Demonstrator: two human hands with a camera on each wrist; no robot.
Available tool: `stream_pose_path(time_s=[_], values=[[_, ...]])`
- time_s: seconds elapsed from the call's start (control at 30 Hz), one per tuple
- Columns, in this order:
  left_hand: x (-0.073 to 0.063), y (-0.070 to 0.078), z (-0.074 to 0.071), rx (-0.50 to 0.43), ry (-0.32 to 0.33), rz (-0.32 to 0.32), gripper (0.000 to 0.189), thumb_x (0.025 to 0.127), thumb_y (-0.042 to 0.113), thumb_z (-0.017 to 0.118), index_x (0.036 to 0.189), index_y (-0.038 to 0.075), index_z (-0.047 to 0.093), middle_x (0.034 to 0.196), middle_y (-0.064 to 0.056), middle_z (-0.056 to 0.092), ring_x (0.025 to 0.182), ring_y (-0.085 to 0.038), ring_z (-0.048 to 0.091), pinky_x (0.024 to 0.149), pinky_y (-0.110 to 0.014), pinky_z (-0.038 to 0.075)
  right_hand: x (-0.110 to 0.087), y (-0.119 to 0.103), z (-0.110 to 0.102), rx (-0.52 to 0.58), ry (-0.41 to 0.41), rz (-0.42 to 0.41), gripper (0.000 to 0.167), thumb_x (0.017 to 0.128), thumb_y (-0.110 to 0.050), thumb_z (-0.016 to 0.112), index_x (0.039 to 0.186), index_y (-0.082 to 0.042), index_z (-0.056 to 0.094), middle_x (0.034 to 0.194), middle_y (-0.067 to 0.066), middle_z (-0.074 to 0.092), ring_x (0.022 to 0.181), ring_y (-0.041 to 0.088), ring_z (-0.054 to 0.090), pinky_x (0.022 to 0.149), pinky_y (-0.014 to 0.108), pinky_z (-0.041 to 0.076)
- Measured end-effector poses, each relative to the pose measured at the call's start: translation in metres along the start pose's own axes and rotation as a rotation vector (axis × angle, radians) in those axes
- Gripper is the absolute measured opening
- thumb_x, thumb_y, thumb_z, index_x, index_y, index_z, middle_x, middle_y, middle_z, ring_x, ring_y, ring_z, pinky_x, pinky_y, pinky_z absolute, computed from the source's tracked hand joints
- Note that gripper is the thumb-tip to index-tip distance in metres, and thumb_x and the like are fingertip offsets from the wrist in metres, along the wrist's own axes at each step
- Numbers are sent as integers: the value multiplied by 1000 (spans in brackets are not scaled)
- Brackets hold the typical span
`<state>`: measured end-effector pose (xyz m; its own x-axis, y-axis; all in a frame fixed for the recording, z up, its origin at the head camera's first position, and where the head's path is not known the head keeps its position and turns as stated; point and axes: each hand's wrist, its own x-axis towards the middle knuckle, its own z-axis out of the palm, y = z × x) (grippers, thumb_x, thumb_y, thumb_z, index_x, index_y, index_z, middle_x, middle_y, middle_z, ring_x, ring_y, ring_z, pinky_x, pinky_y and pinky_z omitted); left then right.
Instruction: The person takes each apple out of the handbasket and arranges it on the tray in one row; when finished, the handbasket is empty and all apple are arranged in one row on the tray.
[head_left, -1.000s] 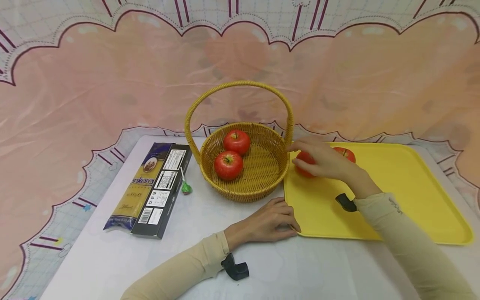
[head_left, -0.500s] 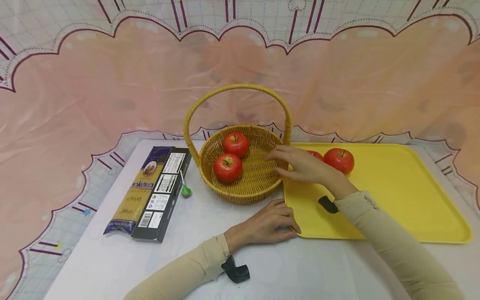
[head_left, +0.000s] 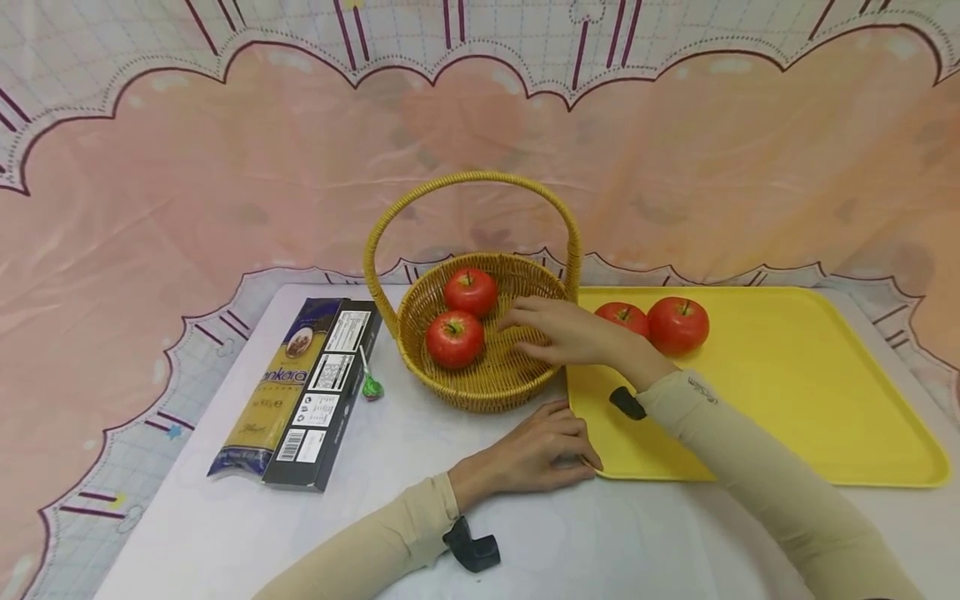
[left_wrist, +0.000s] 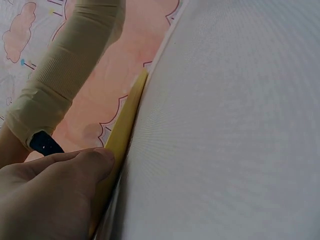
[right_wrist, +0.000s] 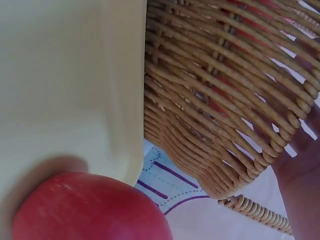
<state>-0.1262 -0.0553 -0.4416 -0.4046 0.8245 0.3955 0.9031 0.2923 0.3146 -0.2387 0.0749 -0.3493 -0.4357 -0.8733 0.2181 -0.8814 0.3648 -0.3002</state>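
My right hand [head_left: 558, 333] reaches over the right rim of the yellow wicker basket [head_left: 491, 393], fingers loosely bent with nothing visible in them. Inside the basket lie two red apples, a rear apple [head_left: 470, 292] and a front apple [head_left: 454, 340], just left of my fingertips. My left hand [head_left: 536, 450] grips the near left corner of the yellow tray [head_left: 780, 400]; in the left wrist view its thumb [left_wrist: 100, 160] presses on the tray rim. Two more apples, a left apple [head_left: 622, 317] and a right apple [head_left: 678, 326], sit at the tray's far left, the left one partly hidden by my right arm.
Left of the basket lie a yellow-and-blue pasta packet [head_left: 281, 387], a black box [head_left: 322, 400] with white labels, and a green lollipop [head_left: 371, 385]. The basket's tall arched handle [head_left: 472, 177] stands upright. A patterned cloth [head_left: 300, 167] hangs behind the white table [head_left: 405, 450].
My right hand has moved left from the apples on the tray, over the basket's rim and into the space above the basket. The left hand has stayed at the tray corner.
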Motion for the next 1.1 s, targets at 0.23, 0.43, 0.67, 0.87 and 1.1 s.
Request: stream_pose_path(time_s=[0.23, 0.43, 0.67, 0.87, 1.1], values=[[-1, 3, 1, 19, 1, -7, 10, 90, 30, 63, 95, 26, 71, 87, 14, 60, 96, -3, 53, 112, -40, 29, 13, 2, 2, -13, -26, -22, 28, 91, -20, 62, 118, -12, 61, 116, 2, 57, 111, 18, 55, 96, 38, 46], [-1, 4, 1, 26, -5, -6, 9, 90, 29, 64, 95, 27, 71, 85, 14, 58, 94, -3, 52, 113, -42, 27, 21, 5, 4, 1, -56, -8, 30, 91, -19, 62, 120, -11, 59, 121, 3, 56, 116, 19, 53, 98, 40, 44], [-1, 5, 0, 84, -11, 11, 10, 90, 29, 63, 96, 28, 71, 86, 14, 57, 91, -3, 50, 113, -43, 27, 32, 5, 5, 21, -81, -26, 31, 91, -21, 61, 122, -15, 57, 124, 2, 53, 115, 19, 52, 97, 40, 45], [1, 6, -2, 131, -20, 48, 14, 91, 30, 61, 100, 26, 71, 87, 13, 57, 89, -5, 47, 112, -38, 29, 43, 3, 5, 27, -112, -26, 38, 92, -24, 60, 128, -17, 52, 134, 3, 47, 121, 19, 49, 101, 41, 43], [5, 8, -1, 175, -65, 79, 19, 93, 31, 58, 106, 27, 71, 88, 11, 54, 86, -7, 44, 101, -25, 35, 50, 3, 9, 7, -206, 3, 54, 92, -30, 61, 141, -22, 40, 149, 7, 33, 134, 27, 39, 110, 45, 33]])
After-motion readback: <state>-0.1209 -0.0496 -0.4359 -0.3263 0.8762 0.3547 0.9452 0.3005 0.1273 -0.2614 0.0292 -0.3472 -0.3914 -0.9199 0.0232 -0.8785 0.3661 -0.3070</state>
